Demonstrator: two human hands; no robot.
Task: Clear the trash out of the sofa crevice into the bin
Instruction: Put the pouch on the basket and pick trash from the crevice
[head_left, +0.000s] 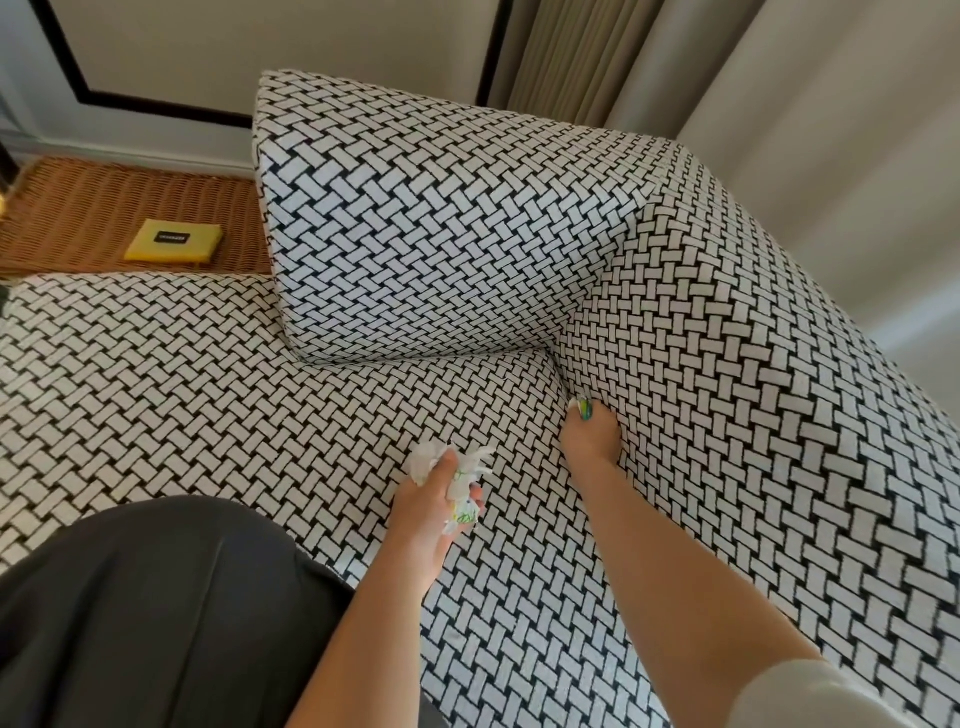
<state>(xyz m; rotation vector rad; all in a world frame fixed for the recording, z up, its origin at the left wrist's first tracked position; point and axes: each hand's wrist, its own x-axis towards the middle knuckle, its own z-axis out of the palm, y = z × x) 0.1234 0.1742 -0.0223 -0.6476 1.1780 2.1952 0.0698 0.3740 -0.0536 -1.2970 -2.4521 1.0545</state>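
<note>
Head view: we see crumpled trash (427, 460) gripped in the left hand (428, 517) just above the sofa seat (208, 395).
The wad is white tissue and a green-printed wrapper, with the fingers curled round it. Beside it, the right hand (592, 436) is pushed into the crevice (560, 379) between seat and backrest (727, 389). Its fingers are buried, so we cannot tell whether they hold anything. A yellow box (174, 241) lies on the wicker table (78, 218) beyond.
</note>
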